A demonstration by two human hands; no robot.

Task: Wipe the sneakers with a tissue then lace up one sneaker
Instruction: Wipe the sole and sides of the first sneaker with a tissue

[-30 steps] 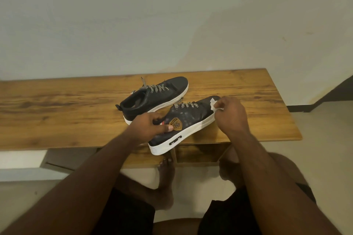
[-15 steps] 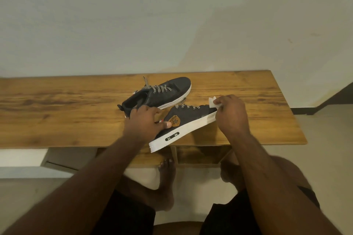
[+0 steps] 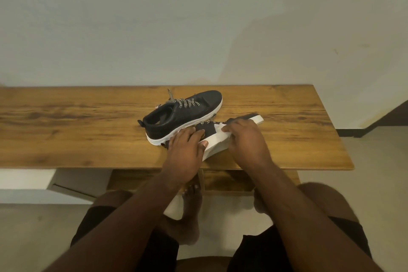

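On the table (image 3: 66,130): near sneaker (image 3: 217,142) lay tipped, sole toward the camera.
Left hand (image 3: 187,150): fingers curled around its heel.
Right hand (image 3: 247,139): pinched tissue (image 3: 218,127) against its upper.
Behind: second sneaker (image 3: 183,115) stood upright.

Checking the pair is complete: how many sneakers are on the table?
2. One sneaker stands upright mid-table. The other sneaker is nearer, tipped onto its side, held by the left hand, while the right hand presses a tissue on it.
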